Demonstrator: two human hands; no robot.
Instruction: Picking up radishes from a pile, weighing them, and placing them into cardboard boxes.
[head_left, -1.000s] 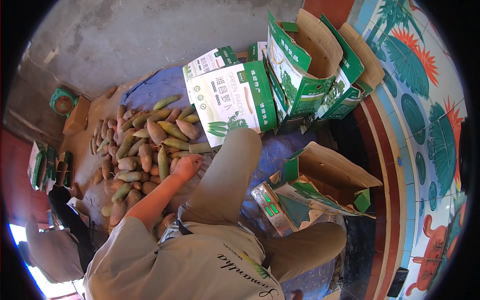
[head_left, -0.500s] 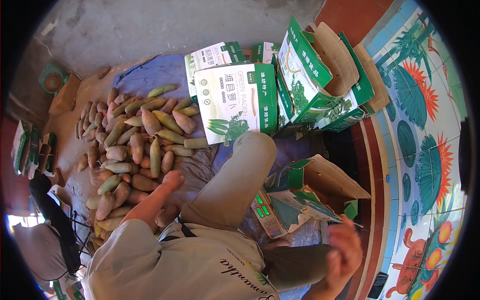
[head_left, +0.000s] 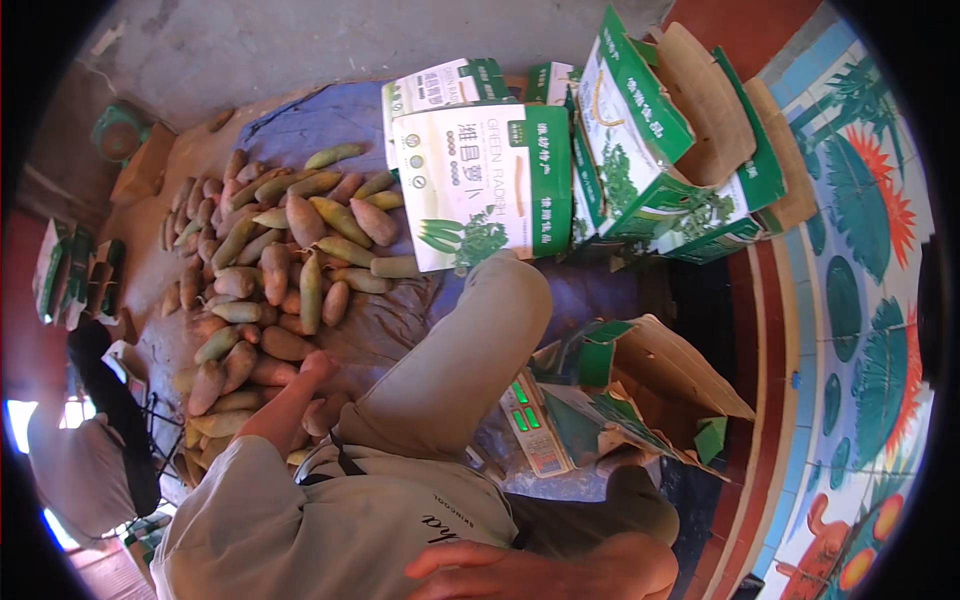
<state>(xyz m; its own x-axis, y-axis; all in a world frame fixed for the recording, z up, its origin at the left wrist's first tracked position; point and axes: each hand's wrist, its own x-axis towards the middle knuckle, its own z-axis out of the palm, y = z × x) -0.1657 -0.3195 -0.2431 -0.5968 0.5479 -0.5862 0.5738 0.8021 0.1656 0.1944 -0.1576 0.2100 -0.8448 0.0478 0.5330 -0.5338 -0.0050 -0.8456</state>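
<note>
A heap of long radishes (head_left: 275,272), some green and some reddish-brown, lies to my left. My left hand (head_left: 318,366) is low over the near right side of this heap, next to a few reddish ones; its fingers are turned away and largely hidden. Across the front of my shirt is my right hand (head_left: 470,568), slightly blurred, its fingers stretched out and nothing seen in them. A digital scale (head_left: 540,432) with green lit displays sits right of my raised knee. Against it leans an opened carton (head_left: 670,385), with its flaps up.
Beyond my knee stands a white-and-green printed carton (head_left: 480,185), with open cartons (head_left: 650,130) to its right. A tiled wall (head_left: 850,290) with a painted mural bounds the right side. Blue sheeting (head_left: 300,125) covers the floor. A person (head_left: 85,480) is at the far left.
My right hand has swung from beside the open carton back toward my shirt front. My left hand has shifted a little left, nearer the heap. The view has tilted slightly.
</note>
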